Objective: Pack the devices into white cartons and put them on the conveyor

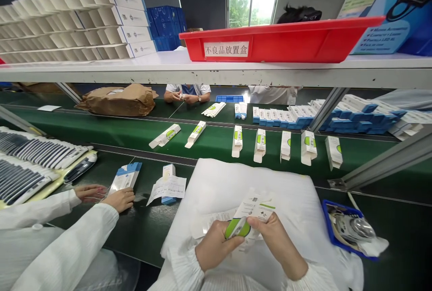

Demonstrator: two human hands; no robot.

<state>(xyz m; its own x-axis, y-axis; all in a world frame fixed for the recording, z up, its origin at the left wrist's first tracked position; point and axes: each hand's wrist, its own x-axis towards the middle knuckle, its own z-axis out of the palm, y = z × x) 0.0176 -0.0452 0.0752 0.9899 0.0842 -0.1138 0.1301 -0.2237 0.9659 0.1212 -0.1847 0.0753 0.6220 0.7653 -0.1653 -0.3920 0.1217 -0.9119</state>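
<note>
Green-and-white device (238,229) sits in the narrow grip of the left hand (218,246), the right hand (277,247) pinching a folded leaflet (256,205).

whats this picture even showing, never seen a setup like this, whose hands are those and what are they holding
This picture comes from a camera worn on a person's head, looking forward and down, so the two bare hands at the bottom are that person's own. The left hand grips a small white-and-green oval object. The right hand holds a white printed paper leaflet. Both are above a white cushion. Beyond it, a dark green conveyor belt carries white cardboard cartons with green patches. At left, a co-worker's hand is near a white-and-blue carton. A red plastic tray sits on a white shelf above.
</note>
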